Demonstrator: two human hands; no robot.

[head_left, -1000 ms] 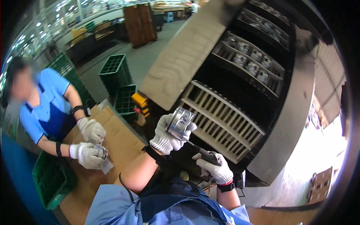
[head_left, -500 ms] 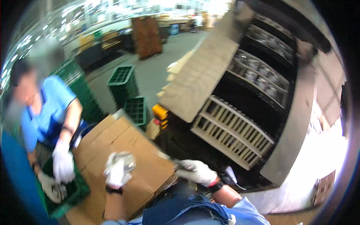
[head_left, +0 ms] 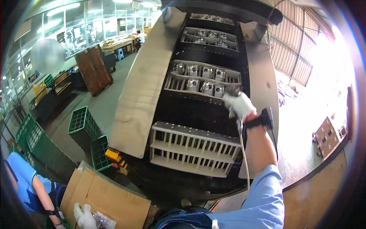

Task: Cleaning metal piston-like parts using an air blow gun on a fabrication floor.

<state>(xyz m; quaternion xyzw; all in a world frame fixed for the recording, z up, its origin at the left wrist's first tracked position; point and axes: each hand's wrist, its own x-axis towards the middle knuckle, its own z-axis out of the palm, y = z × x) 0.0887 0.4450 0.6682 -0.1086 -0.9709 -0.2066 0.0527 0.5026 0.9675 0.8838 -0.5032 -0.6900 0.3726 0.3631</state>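
My left hand [head_left: 84,216], in a white glove, is low over the brown cardboard [head_left: 114,194]. Its fingers are closed on a shiny, silvery, partly see-through piece [head_left: 102,220], whose exact kind I cannot make out. My gloved right hand [head_left: 241,107] reaches forward above the right end of a slatted rack [head_left: 179,91] on the black conveyor belt. It is curled round a dark hand tool [head_left: 233,91]; a pale hose [head_left: 246,156] hangs down from the hand. Two rows of shiny silvery parts [head_left: 207,72] stand in that rack, close to the tool.
Nearer on the belt lies a slatted rack [head_left: 194,150] without parts. Metal side panels [head_left: 148,84] flank the belt. Green crates [head_left: 84,124] stand left on the floor, near a yellow fixture [head_left: 116,158]. A co-worker's arm [head_left: 44,194] is at lower left.
The view has swung right toward the conveyor. My right hand has gone from near my body out over the filled rack. My left hand remains over the cardboard with the shiny piece.
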